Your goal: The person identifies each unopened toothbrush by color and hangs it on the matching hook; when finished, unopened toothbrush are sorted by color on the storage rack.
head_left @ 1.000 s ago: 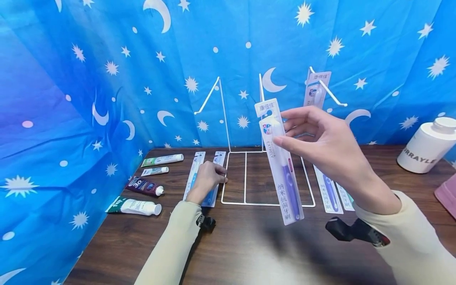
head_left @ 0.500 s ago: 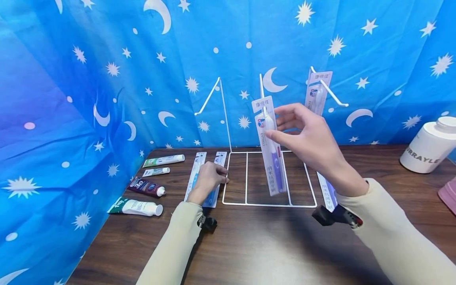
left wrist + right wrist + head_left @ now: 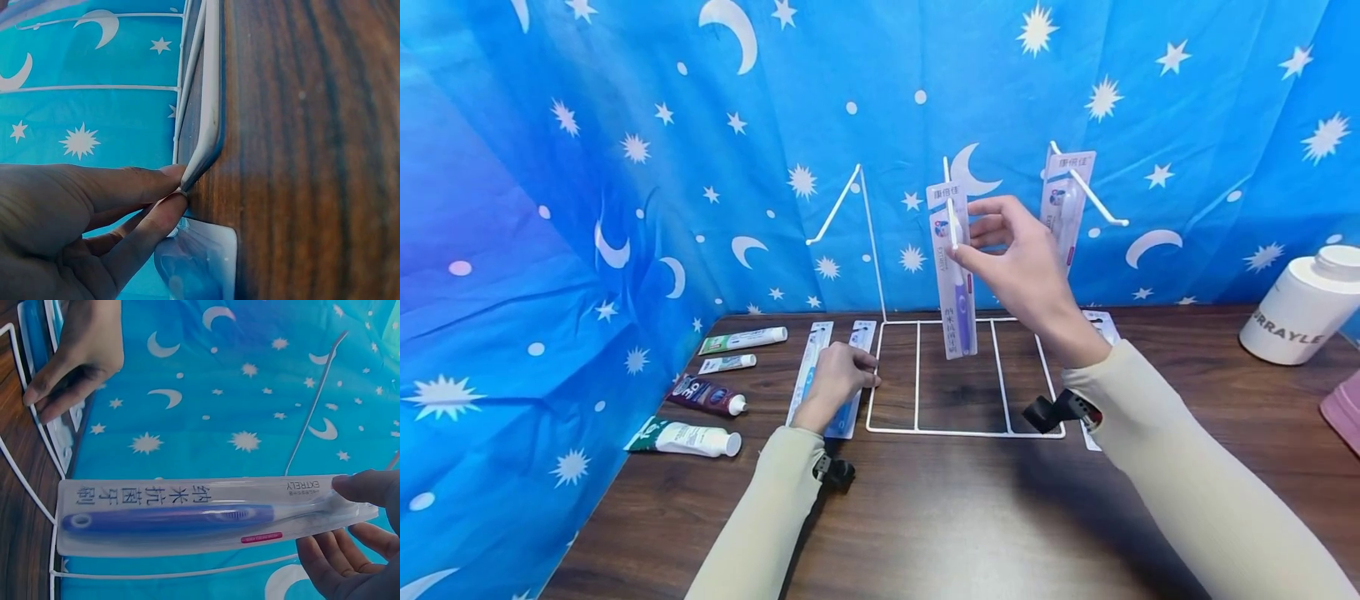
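My right hand point(image 3: 1022, 267) holds a packaged purple toothbrush point(image 3: 955, 312) upright by its upper side, thumb in front and fingers behind. The middle prong of the white wire rack point(image 3: 917, 375) overlaps the card's hanging hole in the head view. In the right wrist view the purple handle of the toothbrush point(image 3: 162, 519) shows through clear plastic. My left hand point(image 3: 835, 383) pinches the rack's base wire at its left side; the left wrist view shows thumb and finger on the wire point(image 3: 212, 94). Another packaged toothbrush point(image 3: 1066, 200) hangs on the right prong.
Two packaged blue toothbrushes point(image 3: 810, 367) lie left of the rack, partly under the left hand. Several toothpaste tubes point(image 3: 688, 437) lie farther left. Another package point(image 3: 1102, 323) lies behind the right wrist. A white bottle point(image 3: 1288, 308) and a pink object point(image 3: 1343, 412) stand right.
My right hand has carried the packaged purple toothbrush away from me, up and slightly left, and its card now overlaps the middle prong. My left hand stays on the rack.
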### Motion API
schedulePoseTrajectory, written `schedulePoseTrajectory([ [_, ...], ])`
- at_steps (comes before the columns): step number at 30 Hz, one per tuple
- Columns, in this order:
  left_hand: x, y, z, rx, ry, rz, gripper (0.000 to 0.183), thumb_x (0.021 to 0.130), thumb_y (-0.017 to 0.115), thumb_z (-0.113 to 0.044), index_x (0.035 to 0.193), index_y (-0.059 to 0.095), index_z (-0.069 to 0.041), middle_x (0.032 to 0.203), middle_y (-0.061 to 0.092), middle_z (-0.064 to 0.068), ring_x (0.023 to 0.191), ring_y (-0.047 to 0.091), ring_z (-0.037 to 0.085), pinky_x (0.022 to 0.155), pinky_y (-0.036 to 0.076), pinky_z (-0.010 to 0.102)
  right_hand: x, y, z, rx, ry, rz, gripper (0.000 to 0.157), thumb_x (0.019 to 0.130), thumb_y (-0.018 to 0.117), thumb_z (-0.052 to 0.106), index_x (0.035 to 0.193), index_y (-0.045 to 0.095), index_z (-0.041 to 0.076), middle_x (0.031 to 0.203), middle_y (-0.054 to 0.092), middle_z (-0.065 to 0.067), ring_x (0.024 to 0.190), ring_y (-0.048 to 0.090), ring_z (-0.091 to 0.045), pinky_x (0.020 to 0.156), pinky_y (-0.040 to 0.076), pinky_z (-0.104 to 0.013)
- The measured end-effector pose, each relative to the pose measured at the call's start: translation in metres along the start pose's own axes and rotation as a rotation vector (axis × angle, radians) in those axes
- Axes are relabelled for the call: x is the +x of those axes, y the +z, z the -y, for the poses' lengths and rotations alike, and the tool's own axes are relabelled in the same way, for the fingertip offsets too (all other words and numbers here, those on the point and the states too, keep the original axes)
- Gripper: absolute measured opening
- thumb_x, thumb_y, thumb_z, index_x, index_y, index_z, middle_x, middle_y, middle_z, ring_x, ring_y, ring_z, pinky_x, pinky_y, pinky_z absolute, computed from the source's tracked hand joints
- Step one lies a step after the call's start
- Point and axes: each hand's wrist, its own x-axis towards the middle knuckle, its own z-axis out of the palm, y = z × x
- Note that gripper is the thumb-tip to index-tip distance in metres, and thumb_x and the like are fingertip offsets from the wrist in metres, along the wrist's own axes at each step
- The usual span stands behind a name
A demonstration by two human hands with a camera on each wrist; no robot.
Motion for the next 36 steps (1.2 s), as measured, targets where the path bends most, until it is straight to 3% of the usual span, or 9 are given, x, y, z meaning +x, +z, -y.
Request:
schedulePoseTrajectory([
  [7, 0.000, 0.001, 0.002, 0.016, 0.012, -0.012, 0.022, 0.072, 0.085, -0.007, 0.093, 0.078, -0.007, 0.079, 0.072, 0.001, 0.072, 0.063, 0.012, 0.071, 0.051, 0.030, 0.014, 0.008, -0.009, -0.023, -0.023, -0.048, 0.047, 0.087, 0.074, 0.023, 0.128, 0.054, 0.011, 0.106, 0.063, -0.006, 0.096, 0.062, -0.015, 0.078, 0.049, -0.035],
  [12, 0.000, 0.001, 0.003, 0.015, 0.010, -0.015, 0.023, 0.072, 0.085, -0.007, 0.094, 0.077, -0.008, 0.081, 0.072, 0.001, 0.074, 0.063, 0.012, 0.073, 0.051, 0.031, 0.020, 0.012, -0.013, -0.023, -0.024, -0.067, 0.046, 0.086, 0.075, 0.022, 0.126, 0.056, 0.009, 0.105, 0.063, -0.007, 0.095, 0.062, -0.016, 0.076, 0.048, -0.033],
  [21, 0.001, 0.001, 0.003, 0.015, 0.022, -0.020, 0.022, 0.072, 0.085, -0.007, 0.093, 0.078, -0.008, 0.080, 0.072, 0.000, 0.074, 0.063, 0.012, 0.072, 0.051, 0.031, 0.020, 0.012, -0.021, -0.055, -0.001, -0.059, 0.042, 0.089, 0.071, 0.027, 0.124, 0.057, 0.008, 0.111, 0.063, -0.005, 0.101, 0.060, -0.015, 0.091, 0.048, -0.031],
  [24, 0.002, 0.003, 0.003, 0.011, 0.028, -0.017, 0.021, 0.072, 0.085, -0.007, 0.092, 0.078, -0.008, 0.076, 0.071, 0.000, 0.070, 0.063, 0.010, 0.069, 0.051, 0.029, 0.012, 0.005, -0.023, -0.053, 0.005, -0.051, 0.044, 0.090, 0.070, 0.030, 0.125, 0.056, 0.008, 0.114, 0.063, -0.005, 0.105, 0.060, -0.015, 0.093, 0.048, -0.032],
  [29, 0.002, 0.004, 0.003, -0.004, 0.039, -0.015, 0.020, 0.072, 0.084, -0.005, 0.090, 0.078, -0.007, 0.074, 0.071, 0.000, 0.067, 0.062, 0.009, 0.066, 0.051, 0.028, -0.004, -0.012, -0.031, -0.044, -0.052, -0.094, 0.040, 0.089, 0.071, 0.031, 0.120, 0.061, 0.008, 0.112, 0.066, -0.004, 0.103, 0.063, -0.016, 0.092, 0.049, -0.034],
  [36, 0.000, 0.004, 0.004, -0.003, 0.031, -0.012, 0.021, 0.072, 0.084, -0.006, 0.092, 0.078, -0.007, 0.075, 0.071, -0.001, 0.069, 0.062, 0.010, 0.066, 0.050, 0.027, -0.026, -0.043, -0.046, -0.094, -0.121, -0.163, 0.027, 0.089, 0.072, 0.023, 0.112, 0.067, 0.009, 0.106, 0.070, -0.004, 0.092, 0.065, -0.003, 0.082, 0.048, -0.016],
])
